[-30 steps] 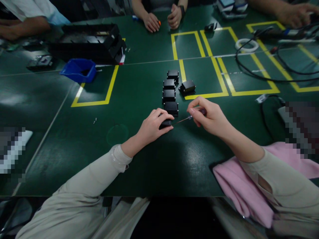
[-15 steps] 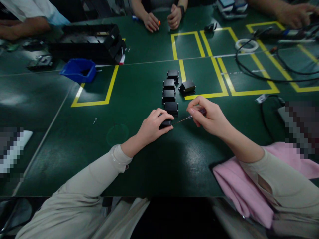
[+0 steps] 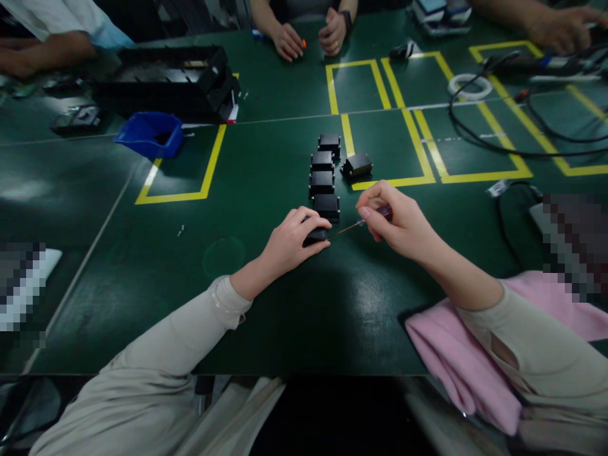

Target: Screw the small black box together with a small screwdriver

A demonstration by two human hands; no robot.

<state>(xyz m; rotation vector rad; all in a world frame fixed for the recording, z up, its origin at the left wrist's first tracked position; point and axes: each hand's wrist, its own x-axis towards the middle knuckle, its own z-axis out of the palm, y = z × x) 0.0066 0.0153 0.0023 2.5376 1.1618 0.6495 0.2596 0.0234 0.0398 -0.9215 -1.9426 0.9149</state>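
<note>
My left hand [image 3: 297, 237] is closed round a small black box [image 3: 316, 236] on the green table, partly hiding it. In my right hand [image 3: 396, 218] is a screwdriver [image 3: 384, 212], held by its dark handle between thumb and fingers. Its thin shaft slants down to the left, and the tip meets the right side of the box near my left thumb. Just beyond my left hand, several similar black boxes [image 3: 322, 182] with small screws at their corners stand in a column. Another black box [image 3: 358, 165] sits at an angle to their right.
Two small screws [image 3: 181, 230] lie left of my hands. A blue bin [image 3: 151, 135] stands by stacked black trays [image 3: 161, 79]. At right are a pink cloth [image 3: 456, 342], a black cable [image 3: 475, 136] and a white ring [image 3: 470, 87]. Other people's hands [image 3: 332, 33] rest across the table.
The screwdriver's handle has shifted very slightly in my right hand. My left hand and the box under it stay in place.
</note>
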